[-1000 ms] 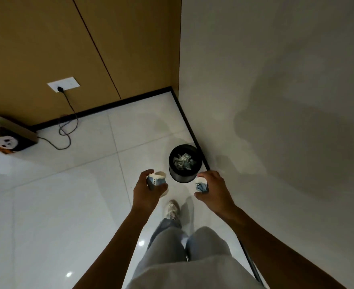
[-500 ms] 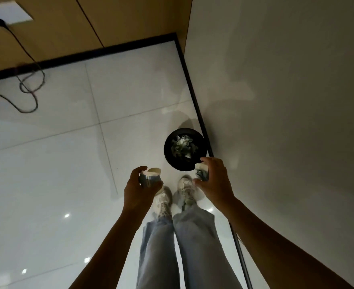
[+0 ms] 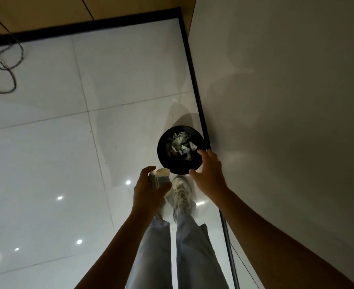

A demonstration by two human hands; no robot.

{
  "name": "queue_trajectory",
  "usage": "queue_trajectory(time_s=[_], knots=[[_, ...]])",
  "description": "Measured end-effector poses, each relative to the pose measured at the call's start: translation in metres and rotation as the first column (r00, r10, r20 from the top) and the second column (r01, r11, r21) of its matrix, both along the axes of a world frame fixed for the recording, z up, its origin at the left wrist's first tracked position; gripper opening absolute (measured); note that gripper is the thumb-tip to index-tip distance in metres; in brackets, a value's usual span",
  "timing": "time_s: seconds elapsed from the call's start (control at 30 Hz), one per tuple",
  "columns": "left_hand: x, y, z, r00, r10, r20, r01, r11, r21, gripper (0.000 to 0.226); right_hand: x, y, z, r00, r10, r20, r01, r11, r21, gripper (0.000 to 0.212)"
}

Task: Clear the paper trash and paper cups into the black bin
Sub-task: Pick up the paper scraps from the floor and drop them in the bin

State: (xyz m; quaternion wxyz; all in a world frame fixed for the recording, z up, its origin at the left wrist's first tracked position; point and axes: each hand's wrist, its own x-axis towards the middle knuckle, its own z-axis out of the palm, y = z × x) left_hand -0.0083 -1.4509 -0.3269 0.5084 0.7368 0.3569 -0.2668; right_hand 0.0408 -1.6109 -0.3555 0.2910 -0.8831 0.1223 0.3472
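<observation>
The round black bin [image 3: 166, 163] stands on the white tiled floor against the wall's dark skirting, with crumpled paper [image 3: 180, 145] inside it. My left hand [image 3: 149, 190] grips a white-and-blue paper cup [image 3: 159, 178] just left of the bin's near rim. My right hand [image 3: 210, 174] hovers over the bin's near right edge with thumb and fingers spread, and nothing shows between them.
A grey wall [image 3: 286, 122] rises on the right, with black skirting [image 3: 195, 84] along its foot. A dark cable [image 3: 5, 65] loops on the floor at the far left. My legs and white shoes [image 3: 182, 192] stand right below the bin.
I have stepped closer, so the bin now lies almost under my hands. The cup that my right hand pinched is gone from it and the fingers have spread. The left hand still holds its cup.
</observation>
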Motion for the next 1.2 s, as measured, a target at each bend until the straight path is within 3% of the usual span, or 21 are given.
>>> queue_trajectory(time_s=[0.17,0.3,0.4,0.5,0.73,0.87,1.07,1.2], knots=[[0.041,-0.033,-0.025,0.999,-0.039,0.027,0.04,0.999,-0.025,0.066,-0.006,-0.026,0.018,0.996,-0.068,0.057,0.064,0.996,0.065,0.066],[0.068,-0.048,-0.052,0.989,-0.143,-0.041,0.141,0.989,-0.052,0.085,0.0,-0.039,0.016,0.993,-0.053,0.103,0.047,0.997,0.064,0.063],[0.067,-0.043,-0.057,0.975,-0.209,-0.073,0.207,0.978,-0.024,0.073,0.004,-0.044,0.017,0.993,-0.029,0.116,0.024,0.999,0.046,0.062],[0.051,-0.027,-0.043,0.991,-0.11,-0.075,0.109,0.994,-0.015,0.053,0.009,-0.039,0.028,0.993,-0.01,0.12,0.002,0.998,0.061,0.061],[-0.014,0.029,0.043,0.968,0.249,0.002,-0.249,0.968,-0.039,0.056,0.013,0.011,0.092,0.96,0.231,0.158,-0.255,0.954,0.155,0.06],[-0.056,0.057,0.101,0.937,0.332,0.112,-0.334,0.943,-0.004,0.058,0.004,0.055,0.137,0.889,0.373,0.267,-0.434,0.872,0.227,0.058],[-0.134,0.093,0.169,0.826,0.508,0.245,-0.523,0.852,-0.001,0.055,-0.033,0.13,0.195,0.7,0.577,0.421,-0.7,0.669,0.248,0.057],[-0.223,0.122,0.217,0.683,0.647,0.339,-0.687,0.727,-0.004,0.054,-0.098,0.198,0.238,0.533,0.698,0.477,-0.844,0.48,0.241,0.058]])
